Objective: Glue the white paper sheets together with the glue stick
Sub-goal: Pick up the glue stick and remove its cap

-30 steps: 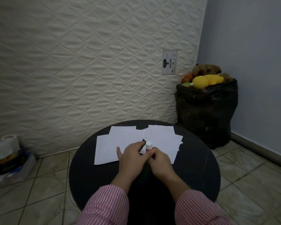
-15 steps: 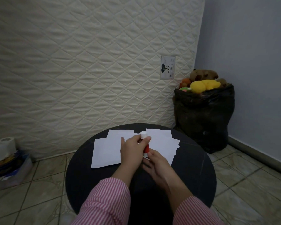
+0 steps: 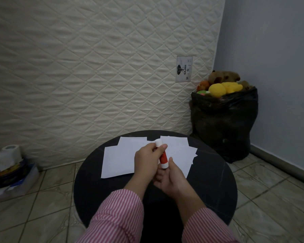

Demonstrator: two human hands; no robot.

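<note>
Gripping the red glue stick at centre frame, my left hand pinches its white-capped upper end while my right hand curls round its base. Beneath lie white paper sheets on a round black table; a black bag of plush toys stands at right.

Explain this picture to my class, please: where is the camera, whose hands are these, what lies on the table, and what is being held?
The camera sits on a person's head and looks forward and down, so the striped sleeves and both hands are the wearer's own. White paper sheets lie overlapping on a round black table. The left hand grips the upper part of a red and white glue stick, near its white cap; the right hand holds its lower end. No glue has touched paper yet.
</note>
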